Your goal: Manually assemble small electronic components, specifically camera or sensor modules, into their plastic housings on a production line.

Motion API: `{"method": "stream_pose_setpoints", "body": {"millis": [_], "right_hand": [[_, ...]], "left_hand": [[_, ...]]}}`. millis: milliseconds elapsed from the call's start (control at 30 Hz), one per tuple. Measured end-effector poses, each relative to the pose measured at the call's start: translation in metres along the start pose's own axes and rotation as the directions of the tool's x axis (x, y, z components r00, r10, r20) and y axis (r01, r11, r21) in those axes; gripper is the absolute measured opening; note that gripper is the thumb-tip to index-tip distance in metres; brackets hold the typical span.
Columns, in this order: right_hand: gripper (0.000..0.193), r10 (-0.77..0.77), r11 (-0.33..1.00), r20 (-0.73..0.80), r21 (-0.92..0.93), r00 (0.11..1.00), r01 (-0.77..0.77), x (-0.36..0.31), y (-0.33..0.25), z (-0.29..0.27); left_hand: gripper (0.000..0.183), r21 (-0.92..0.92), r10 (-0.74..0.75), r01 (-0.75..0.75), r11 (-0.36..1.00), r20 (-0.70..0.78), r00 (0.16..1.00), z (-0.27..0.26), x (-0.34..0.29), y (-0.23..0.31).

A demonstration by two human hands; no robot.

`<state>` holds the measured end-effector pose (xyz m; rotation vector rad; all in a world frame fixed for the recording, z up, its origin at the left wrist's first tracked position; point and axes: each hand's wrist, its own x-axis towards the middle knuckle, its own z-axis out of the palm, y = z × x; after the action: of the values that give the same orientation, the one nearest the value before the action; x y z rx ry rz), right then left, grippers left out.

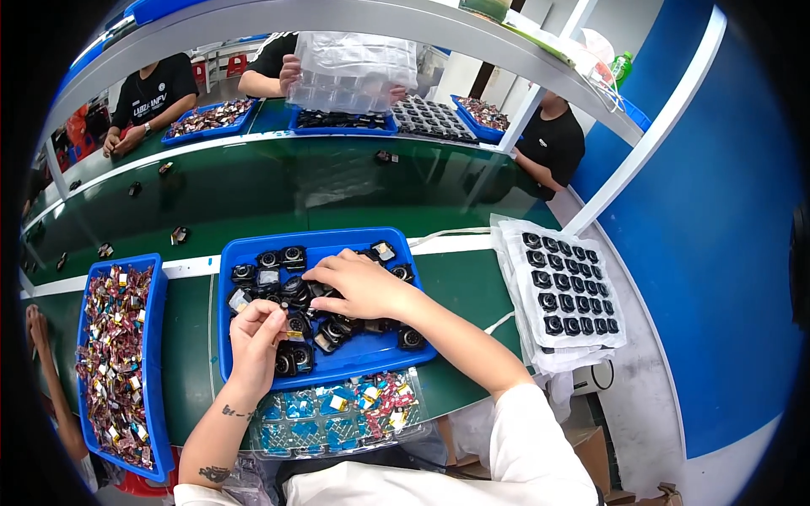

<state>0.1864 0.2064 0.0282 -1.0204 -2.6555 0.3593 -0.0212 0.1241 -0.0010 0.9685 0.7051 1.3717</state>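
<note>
White sleeve [540, 447]: it comes nearest of all, at the lower edge; from it the right forearm crosses over to the middle.
Clear tray [418, 396]: lies against the worker's body, directly before the blue bin, and its pockets hold blue pieces [299, 405] and red pieces [396, 413]; I suppose it is put there so that both hands can reach it easily.
Blue bin [337, 377]: stands straight in front of the person, within reach of both arms; its walls seem useful to keep loose things together.
Black parts [293, 255]: inside this bin, in a loose heap, many with a round face.
Left hand [256, 337]: at the near left side of the heap, fingers narrow, thumb close to forefinger; whether some small piece is between, I cannot tell.
Right hand [363, 287]: palm down above the heap, thumb and forefinger wide apart, tips among the parts; I see none lifted.
Long blue bin [159, 295]: at the left, full of small red, white and yellow pieces [118, 363], probably placed at the side to leave the middle free.
White tray [523, 329]: at the right, with black round-faced units [565, 282] in rows, perhaps so that they do not rub together.
Co-worker's hand [289, 72]: across the table, holds translucent trays [354, 67] upright by the edge.
</note>
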Motion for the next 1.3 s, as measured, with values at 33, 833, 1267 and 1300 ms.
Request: {"method": "stream_pose_setpoints", "body": {"millis": [33,833,1267,1300], "right_hand": [[0.048,-0.003,1.0,-0.018,0.002,1.0,0.003,-0.007,-0.005,-0.004],[0.03,0.377,0.836,-0.088,0.462,0.922,-0.297,-0.042,-0.005,-0.013],[0.018,0.338,0.362,0.099,0.904,0.936,-0.226,-0.006,-0.044,-0.016],[0.018,0.341,0.354,0.11,0.905,0.934,-0.236,-0.006,-0.05,-0.018]], "left_hand": [[0.005,0.002,0.01,-0.01,1.0,-0.001,1.0,-0.001,0.001,0.0],[0.013,0.11,-0.022,0.021,0.994,0.004,1.0,0.0,0.001,0.001],[0.002,0.293,0.213,-0.23,0.928,0.09,0.973,0.004,-0.001,0.002],[0.002,0.309,0.23,-0.246,0.919,0.088,0.969,0.006,-0.001,0.002]]}}
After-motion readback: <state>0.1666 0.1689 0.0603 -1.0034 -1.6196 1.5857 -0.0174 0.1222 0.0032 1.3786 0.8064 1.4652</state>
